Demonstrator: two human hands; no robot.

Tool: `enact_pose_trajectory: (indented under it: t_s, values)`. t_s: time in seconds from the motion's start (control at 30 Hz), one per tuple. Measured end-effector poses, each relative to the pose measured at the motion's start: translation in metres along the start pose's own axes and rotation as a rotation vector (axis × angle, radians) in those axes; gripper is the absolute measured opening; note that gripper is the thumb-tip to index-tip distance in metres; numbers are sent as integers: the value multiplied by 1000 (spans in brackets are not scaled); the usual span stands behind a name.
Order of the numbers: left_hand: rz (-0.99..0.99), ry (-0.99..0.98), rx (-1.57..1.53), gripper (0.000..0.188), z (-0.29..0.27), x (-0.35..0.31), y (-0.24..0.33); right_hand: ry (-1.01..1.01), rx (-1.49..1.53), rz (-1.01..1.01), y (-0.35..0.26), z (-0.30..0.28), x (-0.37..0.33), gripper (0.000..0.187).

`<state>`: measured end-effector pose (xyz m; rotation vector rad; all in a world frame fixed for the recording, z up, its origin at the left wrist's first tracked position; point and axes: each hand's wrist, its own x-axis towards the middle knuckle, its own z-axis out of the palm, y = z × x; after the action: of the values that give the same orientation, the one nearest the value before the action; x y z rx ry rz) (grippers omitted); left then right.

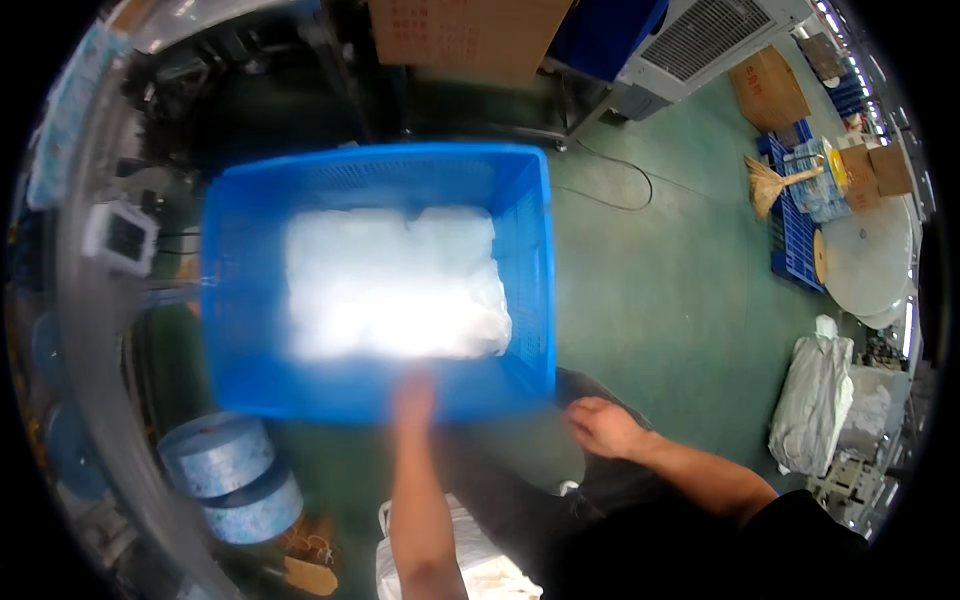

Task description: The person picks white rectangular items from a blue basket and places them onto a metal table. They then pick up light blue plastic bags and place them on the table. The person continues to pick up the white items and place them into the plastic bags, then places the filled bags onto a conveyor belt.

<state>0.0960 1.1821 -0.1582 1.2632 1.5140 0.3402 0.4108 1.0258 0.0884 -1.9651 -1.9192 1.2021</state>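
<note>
A large blue plastic crate (378,152) stands before me. White, soft-looking packs or sheets (400,280) lie in it; glare and haze hide their detail. My left hand (413,395) is at the crate's near wall, smeared by motion, so its fingers cannot be read. Beside the crate's near right corner, over my dark-trousered leg, is my right hand (605,427). Its fingers are curled in, and no object shows in them.
Patterned blue rolls (220,455) stand at the lower left, near a metal machine frame. A cardboard box (465,35) sits beyond the crate. To the right are a cable (640,185), a straw broom (768,187), a blue pallet (790,235) and a white sack (812,400).
</note>
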Motion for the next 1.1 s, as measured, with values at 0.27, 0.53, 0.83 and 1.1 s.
enact_pose_trajectory:
  t_s: [0.27,0.53,0.83,1.1]
  values:
    - [-193,-242,-269,39,178,175,-150,135,-212,266,-1,31,22,33]
    - [-152,-222,361,34,221,194,-103,31,-27,686,40,55,2,38]
    - [-465,-408,644,42,190,202,-93,18,15,705,50,45,11,38]
    - [-658,-130,506,67,215,212,-98,-1,27,687,57,49,9,38]
